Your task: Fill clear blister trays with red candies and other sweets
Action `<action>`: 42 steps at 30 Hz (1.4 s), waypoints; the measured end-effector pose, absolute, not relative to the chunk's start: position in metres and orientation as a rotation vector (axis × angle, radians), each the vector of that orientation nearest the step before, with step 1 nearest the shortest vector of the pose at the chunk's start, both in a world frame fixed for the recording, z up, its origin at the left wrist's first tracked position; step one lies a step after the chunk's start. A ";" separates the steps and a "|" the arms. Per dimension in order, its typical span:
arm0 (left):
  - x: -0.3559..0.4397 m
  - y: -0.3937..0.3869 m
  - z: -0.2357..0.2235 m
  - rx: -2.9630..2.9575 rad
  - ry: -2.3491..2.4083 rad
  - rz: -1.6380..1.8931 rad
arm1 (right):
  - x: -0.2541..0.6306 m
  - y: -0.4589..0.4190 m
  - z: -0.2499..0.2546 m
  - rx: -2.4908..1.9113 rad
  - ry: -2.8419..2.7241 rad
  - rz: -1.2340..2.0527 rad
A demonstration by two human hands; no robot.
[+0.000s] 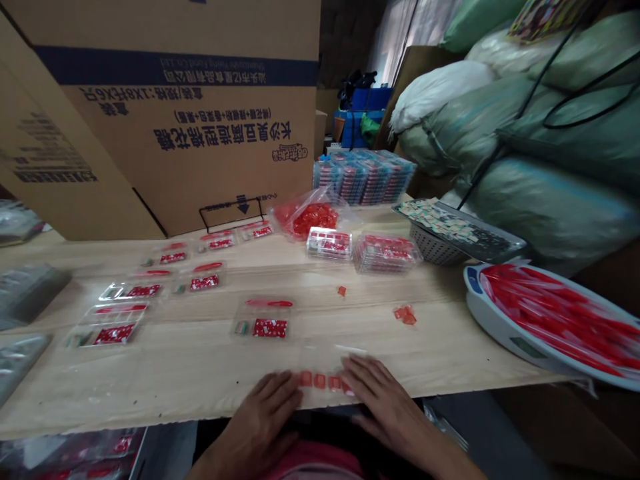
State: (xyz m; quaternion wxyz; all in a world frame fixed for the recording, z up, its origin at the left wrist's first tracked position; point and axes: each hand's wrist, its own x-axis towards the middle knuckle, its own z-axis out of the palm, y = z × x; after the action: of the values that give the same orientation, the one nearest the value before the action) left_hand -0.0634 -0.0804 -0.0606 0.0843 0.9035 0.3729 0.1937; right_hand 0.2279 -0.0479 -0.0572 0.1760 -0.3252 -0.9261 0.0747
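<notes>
A clear plastic tray (327, 357) lies at the table's front edge, with a row of several small translucent red square pieces (319, 381) along its near side. At the row's left end rests my left hand (267, 413), its fingers stretched out and the thumb apart. My right hand (380, 393) lies at the other end with fingers extended, partly covering the last red piece. Both hands are slightly blurred. Beyond them are a single loose red piece (341, 291) and a small heap of red pieces (405, 315).
Filled clear trays (263, 320) with red packets stand about the left half. A bag of red pieces (315, 217) and stacked packs (387, 253) are at the back. To the right, a white scale (525, 347) bears red sticks. A large carton (225, 133) rises behind.
</notes>
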 end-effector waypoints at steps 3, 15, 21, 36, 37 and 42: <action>-0.061 -0.084 -0.061 2.746 1.109 0.621 | 0.223 -0.050 -0.065 -0.814 -2.596 0.096; -0.131 -0.019 -0.017 2.011 1.730 1.329 | 0.114 0.034 -0.029 -0.730 -2.129 0.598; -0.147 0.052 -0.038 1.694 1.871 1.140 | 0.070 0.093 -0.054 -1.103 -2.097 0.668; -0.138 0.043 -0.057 1.621 1.877 1.187 | 0.104 0.138 -0.013 -1.010 -2.757 0.290; -0.137 0.042 -0.055 1.611 1.874 1.192 | 0.118 0.155 -0.003 -1.113 -2.732 0.213; -0.138 0.044 -0.054 1.649 1.895 1.157 | 0.180 0.239 0.033 -1.550 -2.595 0.058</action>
State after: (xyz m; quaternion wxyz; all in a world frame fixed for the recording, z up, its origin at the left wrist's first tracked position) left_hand -0.1377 0.0440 -0.0540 0.1869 0.5858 0.6731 0.4109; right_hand 0.1798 0.2393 0.0331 0.0592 -0.5118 -0.8569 0.0192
